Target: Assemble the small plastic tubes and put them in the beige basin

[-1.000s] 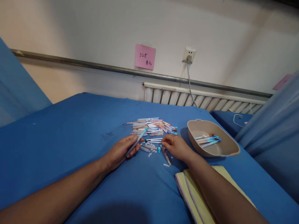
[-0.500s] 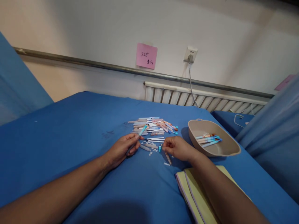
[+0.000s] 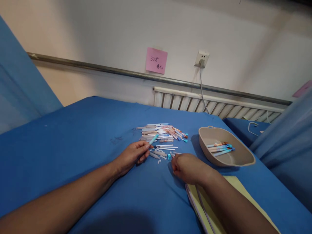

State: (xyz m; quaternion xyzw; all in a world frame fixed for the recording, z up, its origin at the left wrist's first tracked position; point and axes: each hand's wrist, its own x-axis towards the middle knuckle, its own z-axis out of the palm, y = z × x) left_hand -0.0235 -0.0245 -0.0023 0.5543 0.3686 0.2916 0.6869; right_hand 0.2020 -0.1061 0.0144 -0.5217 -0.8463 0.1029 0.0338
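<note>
My left hand (image 3: 135, 153) is closed around a pen barrel (image 3: 153, 139) whose light-blue end points up and away. Lower on the right, my right hand (image 3: 184, 166) rests near the blue sheet with its fingers curled down; what they pinch, if anything, is hidden. Just left of its fingertips lies a small turquoise pen part (image 3: 169, 156). Around it are scattered small white pieces (image 3: 159, 161) and loose grey barrels (image 3: 154, 155). Several thin white refills (image 3: 168, 148) lie between the hands. Beyond them spreads a pile of pens and pen parts (image 3: 161, 131).
A beige basket (image 3: 240, 159) holding several pens (image 3: 220, 149) stands at the right. Under my right forearm lies a folded yellow cloth (image 3: 234, 185). A radiator (image 3: 180, 99), a metal rail (image 3: 117, 70) and a plugged-in cable (image 3: 201, 87) line the back wall.
My right hand has moved down toward me, and now covers the patterned barrel and white piece that showed near it. My left hand still holds the pen barrel. The view has shifted slightly.
</note>
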